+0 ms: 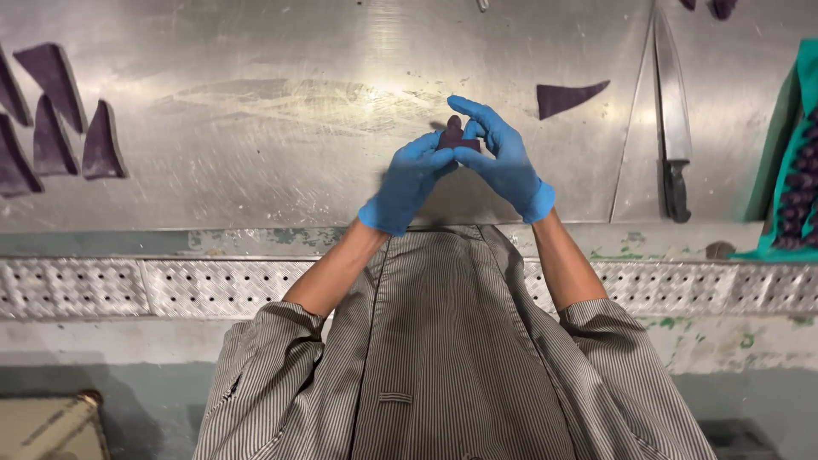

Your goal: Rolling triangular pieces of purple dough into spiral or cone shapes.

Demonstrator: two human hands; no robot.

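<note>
Both my hands wear blue gloves and meet above the steel counter [281, 111]. Between their fingertips is a small dark purple piece of dough [455, 136]. My left hand [411, 181] pinches it from the lower left, and my right hand [503, 158] grips it from the right with the index finger stretched over the top. A flat purple triangle [567, 97] lies on the counter just right of my hands.
Several purple triangular pieces [53, 128] lie at the counter's left. A large knife with a black handle [673, 128] lies at the right. A green tray [788, 162] at the far right edge holds several shaped purple pieces. A perforated metal strip [170, 285] runs along the counter's front.
</note>
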